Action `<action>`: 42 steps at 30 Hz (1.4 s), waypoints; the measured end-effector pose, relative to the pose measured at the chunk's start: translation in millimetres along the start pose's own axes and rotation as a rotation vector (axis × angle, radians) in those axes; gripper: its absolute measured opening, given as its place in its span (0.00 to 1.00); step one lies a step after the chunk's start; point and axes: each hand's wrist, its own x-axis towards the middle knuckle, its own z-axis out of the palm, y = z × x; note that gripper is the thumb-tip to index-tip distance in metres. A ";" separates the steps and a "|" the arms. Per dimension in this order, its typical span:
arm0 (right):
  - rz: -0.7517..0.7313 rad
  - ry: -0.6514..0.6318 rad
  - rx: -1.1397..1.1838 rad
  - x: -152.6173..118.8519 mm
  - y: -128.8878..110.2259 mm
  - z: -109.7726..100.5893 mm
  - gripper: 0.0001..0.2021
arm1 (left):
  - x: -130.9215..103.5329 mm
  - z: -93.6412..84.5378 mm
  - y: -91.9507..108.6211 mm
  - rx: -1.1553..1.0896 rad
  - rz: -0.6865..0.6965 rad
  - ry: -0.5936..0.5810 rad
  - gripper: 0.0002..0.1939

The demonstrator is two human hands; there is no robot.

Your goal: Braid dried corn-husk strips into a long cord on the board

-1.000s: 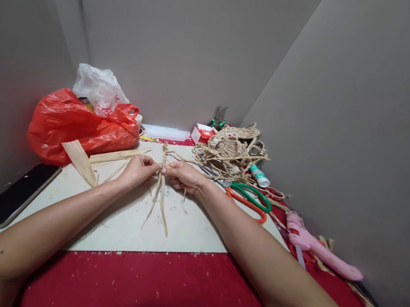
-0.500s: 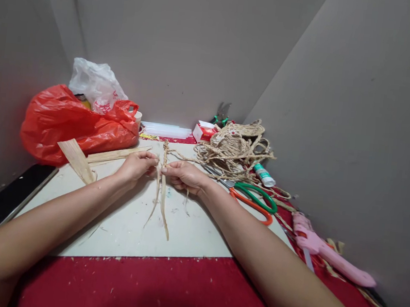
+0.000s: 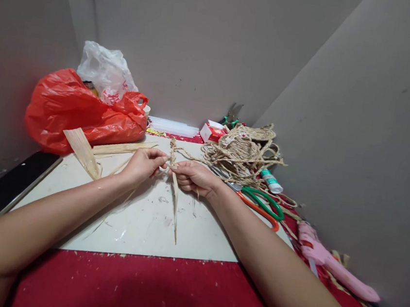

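Note:
A short braid of dried plant fibre point(image 3: 172, 146) runs away from me over the white board point(image 3: 137, 237). At its near end my left hand point(image 3: 147, 164) is closed in a pinch on a fibre strand. My right hand point(image 3: 195, 178), its fingertips almost touching the left's, also pinches the fibre there. One pale loose fibre strip point(image 3: 174, 204) hangs from the fingers toward me, its tip lying over the board. The exact crossing of the strands is hidden behind my fingertips.
Scissors point(image 3: 262, 203), a rope heap point(image 3: 238, 149), a glue stick point(image 3: 271, 181) and a pink glue gun point(image 3: 339, 268) lie right. Left are wide dry leaf strips point(image 3: 82, 153), a phone point(image 3: 11, 184) and a red plastic bag point(image 3: 84, 116). Clear sticks point(image 3: 173, 126) lie behind.
Two strips hung toward me before; now one does, and the thinner one no longer hangs down. The hands remain pinched at the braid's end. The whole view has shifted slightly.

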 end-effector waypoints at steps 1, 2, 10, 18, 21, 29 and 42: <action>0.001 -0.002 0.005 0.0 0.3 -0.1 0.09 | 0.3 0.0 -1.2 0.023 0.025 -0.002 0.08; 0.000 -0.005 0.011 0.0 0.4 -0.2 0.09 | 0.8 -0.3 -2.3 0.048 0.055 0.003 0.08; -0.015 -0.023 0.063 -0.5 -0.8 0.6 0.08 | 5.7 -4.2 -14.9 0.085 0.132 0.015 0.08; -0.022 -0.053 0.119 -0.4 -0.1 -2.6 0.07 | 1.0 3.0 -18.5 -0.002 0.108 -0.031 0.08; -0.025 -0.059 0.145 -0.5 -0.2 -2.9 0.07 | -1.3 6.3 -15.5 0.001 0.111 -0.002 0.08; -0.031 -0.045 0.147 -1.5 -1.0 -0.5 0.07 | -2.3 9.9 -17.7 -0.178 0.011 -0.014 0.11; -0.019 -0.065 0.119 -2.1 -1.5 0.4 0.07 | 1.8 2.8 -8.0 -0.363 -0.317 -0.107 0.06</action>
